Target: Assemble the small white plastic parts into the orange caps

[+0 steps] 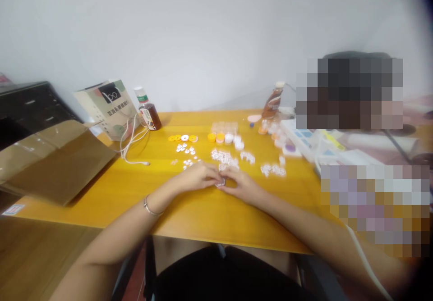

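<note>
My left hand [196, 175] and my right hand [241, 183] rest together on the yellow table [142, 188], fingertips meeting around a small clear plastic piece [220, 183]. Both hands pinch it. A thin bracelet circles my left wrist. Just beyond my fingers lie several clusters of small white and clear plastic pieces [226, 157]. Farther back stand a row of yellow and white rings [183, 138] and small round yellow and white caps [223, 138].
An open cardboard box [57, 161] sits at the left, with a paper bag [108, 107], a brown bottle [148, 110] and a white cable [132, 144] behind. A second bottle [272, 101] and trays [304, 139] stand at the right, near another person.
</note>
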Demonstrator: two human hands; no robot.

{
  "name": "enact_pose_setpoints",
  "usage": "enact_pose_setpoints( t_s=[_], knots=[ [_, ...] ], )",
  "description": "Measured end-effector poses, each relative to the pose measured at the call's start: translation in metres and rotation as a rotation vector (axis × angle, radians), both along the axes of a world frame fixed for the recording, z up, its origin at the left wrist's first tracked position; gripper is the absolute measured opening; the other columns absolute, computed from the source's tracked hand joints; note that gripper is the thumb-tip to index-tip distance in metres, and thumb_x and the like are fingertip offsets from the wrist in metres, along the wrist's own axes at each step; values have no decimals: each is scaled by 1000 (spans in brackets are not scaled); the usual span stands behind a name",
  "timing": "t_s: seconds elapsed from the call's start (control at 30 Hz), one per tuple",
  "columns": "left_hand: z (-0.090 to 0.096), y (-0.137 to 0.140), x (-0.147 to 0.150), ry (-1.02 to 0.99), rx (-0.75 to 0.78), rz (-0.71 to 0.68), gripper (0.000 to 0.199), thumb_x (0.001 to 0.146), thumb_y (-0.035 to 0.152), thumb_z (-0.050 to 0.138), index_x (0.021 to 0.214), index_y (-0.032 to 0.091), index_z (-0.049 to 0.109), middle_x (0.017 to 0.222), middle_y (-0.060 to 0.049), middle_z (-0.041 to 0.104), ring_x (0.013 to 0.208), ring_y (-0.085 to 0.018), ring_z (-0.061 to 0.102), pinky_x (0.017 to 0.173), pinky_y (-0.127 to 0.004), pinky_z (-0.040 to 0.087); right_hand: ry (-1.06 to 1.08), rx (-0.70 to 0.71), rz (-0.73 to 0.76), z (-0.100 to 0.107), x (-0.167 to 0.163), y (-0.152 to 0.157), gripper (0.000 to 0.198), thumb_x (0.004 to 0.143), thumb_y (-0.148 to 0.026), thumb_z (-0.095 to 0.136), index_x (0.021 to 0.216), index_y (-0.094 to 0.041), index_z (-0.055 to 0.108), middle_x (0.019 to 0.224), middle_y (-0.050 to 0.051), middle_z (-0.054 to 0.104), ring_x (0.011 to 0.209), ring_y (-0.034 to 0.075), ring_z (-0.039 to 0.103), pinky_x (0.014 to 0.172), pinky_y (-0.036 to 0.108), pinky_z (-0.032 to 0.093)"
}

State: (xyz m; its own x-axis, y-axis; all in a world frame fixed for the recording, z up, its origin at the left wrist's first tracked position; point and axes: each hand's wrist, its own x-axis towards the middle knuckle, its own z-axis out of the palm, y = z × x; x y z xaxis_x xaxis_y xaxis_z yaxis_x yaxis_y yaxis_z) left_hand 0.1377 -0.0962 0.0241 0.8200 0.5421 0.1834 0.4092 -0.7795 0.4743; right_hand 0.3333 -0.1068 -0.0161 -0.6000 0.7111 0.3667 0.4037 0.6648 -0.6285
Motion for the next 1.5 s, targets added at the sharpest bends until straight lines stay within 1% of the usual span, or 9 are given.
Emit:
enact_pose_setpoints(
  t_s=[0.13,0.33,0.67,1.0,1.1,1.23,1.3,1.43,1.5],
  knots=[
    [6,0,-3,-35,-54,11,20,84,22,49,96,18,65,88,-6,63,80,-13,57,76,-26,43,8,-6,-5,0,0,0,17,76,-27,60,92,-21,60,87,4,59,83,18,57,77,33,46],
    [7,1,-7,38,-81,-66,24,83,18,50,103,21,63,95,-6,60,84,-13,56,76,-25,42,2,-4,2,-1,1,1,17,77,-26,59,93,-22,61,88,5,58,84,18,57,77,33,46],
    [7,1,-8,116,-2,-97,25,83,18,50,102,24,64,97,-6,60,86,-13,56,79,-26,41,16,-1,-11,-1,0,1,21,74,-24,62,95,-21,61,88,5,59,83,18,58,76,33,47],
    [6,-2,-9,192,62,-103,23,79,15,52,96,23,66,96,-6,59,86,-14,54,80,-27,40,-11,-1,-7,0,-1,0,21,75,-23,61,96,-21,61,88,5,59,82,18,57,76,33,47],
    [6,-1,-9,191,29,-100,25,80,15,51,98,22,66,95,-6,59,85,-14,54,79,-26,41,-7,-6,-4,-1,0,0,22,75,-23,60,97,-21,61,89,5,59,83,19,57,76,34,47],
    [8,4,-12,142,-123,-100,24,83,20,49,102,20,64,92,-5,59,78,-11,55,73,-24,43,-17,-8,-16,0,0,-1,22,75,-22,61,96,-20,61,88,6,59,83,19,57,75,33,47],
    [10,6,-13,88,-165,-66,23,84,23,49,100,18,64,91,-5,61,79,-11,56,74,-24,43,-7,-9,-26,1,0,-1,20,74,-22,61,95,-20,61,87,5,58,82,18,57,75,32,47],
    [7,7,-10,9,-64,71,18,82,23,51,91,17,65,88,-5,62,79,-12,56,75,-26,42,14,-10,-18,1,-1,-2,21,74,-20,61,94,-18,61,89,6,58,83,18,57,76,31,46],
    [3,5,-6,15,-41,72,15,81,22,53,89,17,65,87,-4,62,78,-12,56,74,-25,42,12,-7,-13,1,-1,-2,20,74,-21,61,94,-18,61,88,6,58,83,18,57,76,31,46]
  ],
)
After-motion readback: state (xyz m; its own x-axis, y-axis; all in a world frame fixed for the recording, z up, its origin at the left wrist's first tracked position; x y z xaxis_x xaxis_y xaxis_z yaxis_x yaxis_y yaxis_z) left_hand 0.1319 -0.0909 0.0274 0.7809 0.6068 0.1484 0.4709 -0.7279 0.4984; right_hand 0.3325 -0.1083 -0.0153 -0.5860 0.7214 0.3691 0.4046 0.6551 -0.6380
